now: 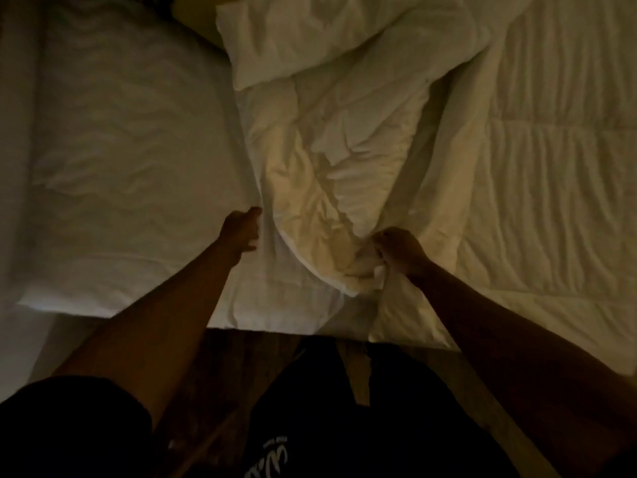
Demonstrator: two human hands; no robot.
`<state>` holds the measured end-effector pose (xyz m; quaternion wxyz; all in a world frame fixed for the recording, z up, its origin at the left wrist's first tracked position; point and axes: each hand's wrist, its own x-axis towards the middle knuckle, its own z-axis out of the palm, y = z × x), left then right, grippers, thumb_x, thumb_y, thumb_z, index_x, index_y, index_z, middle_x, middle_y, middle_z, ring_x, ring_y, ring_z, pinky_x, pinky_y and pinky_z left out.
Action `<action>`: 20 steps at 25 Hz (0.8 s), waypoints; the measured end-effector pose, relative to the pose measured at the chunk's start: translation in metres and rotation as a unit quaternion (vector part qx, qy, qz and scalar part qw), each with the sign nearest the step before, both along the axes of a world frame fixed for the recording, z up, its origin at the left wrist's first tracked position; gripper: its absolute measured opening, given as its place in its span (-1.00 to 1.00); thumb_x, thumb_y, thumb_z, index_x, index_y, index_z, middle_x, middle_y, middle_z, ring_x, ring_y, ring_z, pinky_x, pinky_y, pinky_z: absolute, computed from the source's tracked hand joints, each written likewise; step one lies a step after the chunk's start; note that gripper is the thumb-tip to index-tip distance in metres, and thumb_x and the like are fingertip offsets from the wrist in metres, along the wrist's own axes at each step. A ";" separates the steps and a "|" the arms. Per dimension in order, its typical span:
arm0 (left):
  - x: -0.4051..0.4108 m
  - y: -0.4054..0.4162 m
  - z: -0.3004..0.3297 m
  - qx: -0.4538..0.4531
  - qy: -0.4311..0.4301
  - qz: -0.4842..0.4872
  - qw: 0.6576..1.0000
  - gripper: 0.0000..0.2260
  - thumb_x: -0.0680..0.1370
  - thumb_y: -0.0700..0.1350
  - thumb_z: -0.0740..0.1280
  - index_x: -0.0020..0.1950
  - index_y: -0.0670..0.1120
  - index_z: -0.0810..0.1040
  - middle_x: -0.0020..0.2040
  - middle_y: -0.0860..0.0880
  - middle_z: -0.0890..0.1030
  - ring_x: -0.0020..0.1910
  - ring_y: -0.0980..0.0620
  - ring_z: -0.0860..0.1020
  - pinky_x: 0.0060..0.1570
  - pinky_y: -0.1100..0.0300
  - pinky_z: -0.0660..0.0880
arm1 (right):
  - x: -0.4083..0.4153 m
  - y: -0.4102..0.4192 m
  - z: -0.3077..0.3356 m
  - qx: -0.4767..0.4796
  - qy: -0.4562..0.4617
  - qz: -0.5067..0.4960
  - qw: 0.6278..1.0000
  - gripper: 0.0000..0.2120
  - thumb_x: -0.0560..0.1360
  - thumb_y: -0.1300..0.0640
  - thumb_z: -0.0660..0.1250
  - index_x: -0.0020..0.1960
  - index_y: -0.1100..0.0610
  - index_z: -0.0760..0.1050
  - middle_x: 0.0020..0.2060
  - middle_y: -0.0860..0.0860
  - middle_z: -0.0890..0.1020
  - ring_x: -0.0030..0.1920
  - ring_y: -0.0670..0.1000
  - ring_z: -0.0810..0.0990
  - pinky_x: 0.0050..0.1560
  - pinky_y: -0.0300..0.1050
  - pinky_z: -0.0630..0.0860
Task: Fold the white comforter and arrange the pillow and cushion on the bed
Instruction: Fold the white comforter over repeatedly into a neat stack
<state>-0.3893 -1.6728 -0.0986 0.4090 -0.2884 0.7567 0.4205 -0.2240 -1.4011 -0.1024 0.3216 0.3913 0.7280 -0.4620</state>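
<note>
Across the bed (131, 139), under dim warm light, the white comforter (331, 150) lies crumpled in a loose heap running from the near edge up toward the far side, with a flatter quilted stretch of it spread to the right. At the far end of the heap sits a plump white pillow (327, 32), partly overlapping the rumpled fabric. Bare fitted sheet covers the left part of the mattress.

Both arms reach forward from the near edge. On the right, the right hand (400, 250) is clenched, its fingers (381, 251) bunched tight around a gathered corner of the comforter close to the mattress edge. On the left, the left hand (241, 232) rests at the comforter's left border, thumb and fingers apparently pinching the fabric edge, though the dim light leaves that hold uncertain.

Below the mattress edge, dark wooden floor (241, 360) and the person's dark clothing show.
</note>
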 end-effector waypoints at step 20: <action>-0.145 0.093 -0.013 0.139 0.124 0.100 0.977 -0.70 0.34 -0.06 0.46 0.06 -0.06 0.63 0.04 -0.09 0.66 0.03 -0.13 0.62 0.07 -0.07 0.59 | -0.084 -0.026 -0.036 0.044 -0.042 -0.023 0.998 -0.69 0.53 0.01 0.25 -0.33 0.11 0.53 -0.39 0.04 0.59 -0.30 0.06 0.58 -0.12 -0.16 0.47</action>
